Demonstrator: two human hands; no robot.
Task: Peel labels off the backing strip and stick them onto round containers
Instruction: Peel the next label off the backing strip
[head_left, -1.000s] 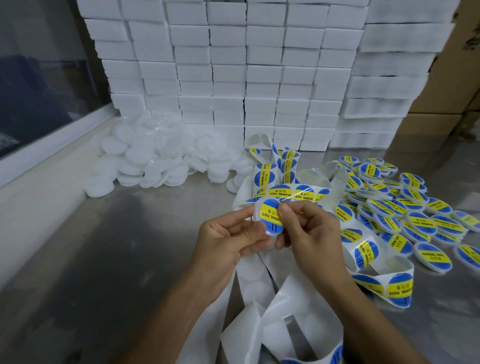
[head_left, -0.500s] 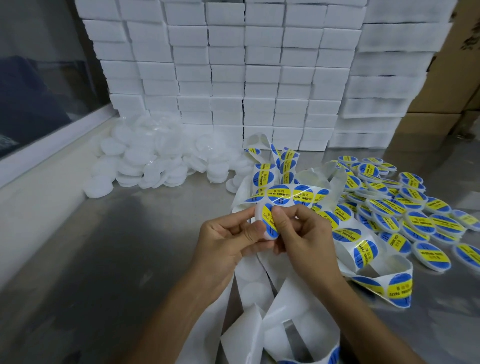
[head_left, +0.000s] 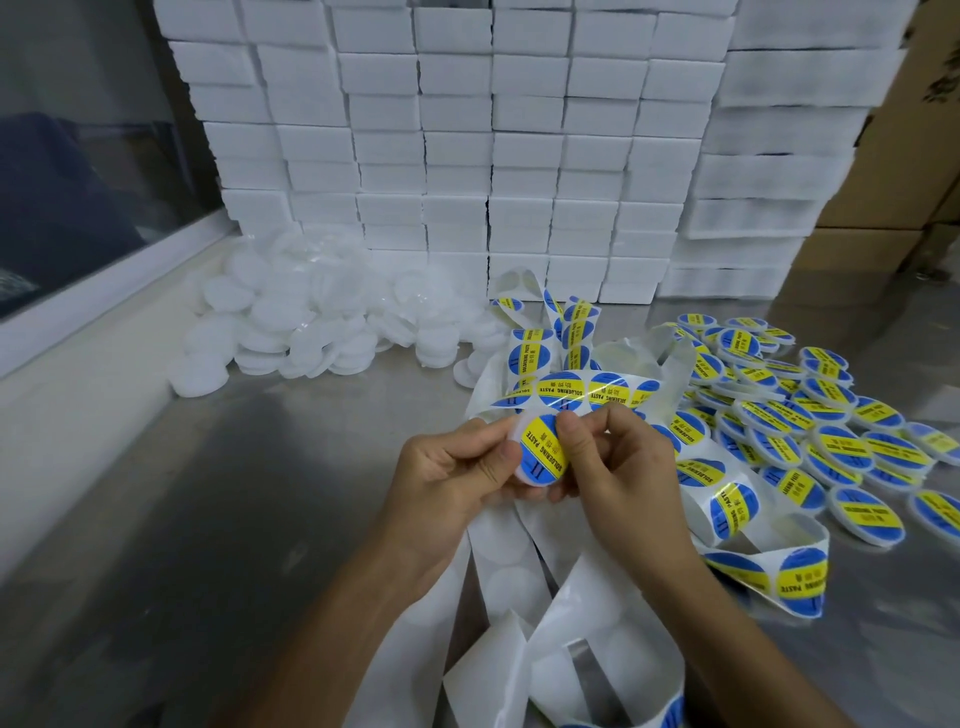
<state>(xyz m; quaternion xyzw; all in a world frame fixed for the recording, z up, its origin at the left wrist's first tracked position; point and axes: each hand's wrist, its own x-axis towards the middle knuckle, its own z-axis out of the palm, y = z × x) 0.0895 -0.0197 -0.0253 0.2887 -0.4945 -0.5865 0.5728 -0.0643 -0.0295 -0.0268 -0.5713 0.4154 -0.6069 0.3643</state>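
My left hand (head_left: 452, 478) and my right hand (head_left: 618, 467) together hold one white round container (head_left: 540, 454) at the middle of the view. A blue and yellow label lies on its face, and my right thumb presses on the label's upper right part. The white backing strip (head_left: 582, 387) with more blue and yellow labels curls just behind my hands. Its emptied part (head_left: 514, 587) trails down beneath my wrists. A pile of unlabelled white containers (head_left: 311, 322) lies at the back left. Several labelled containers (head_left: 810, 415) lie spread at the right.
A wall of stacked white boxes (head_left: 467, 130) closes off the back of the metal table (head_left: 234, 493). Brown cartons (head_left: 914, 156) stand at the far right. A white ledge (head_left: 78, 374) below a window runs along the left side.
The container has turned in my hands, so its labelled face now shows flat toward me. My right thumb has moved onto the label.
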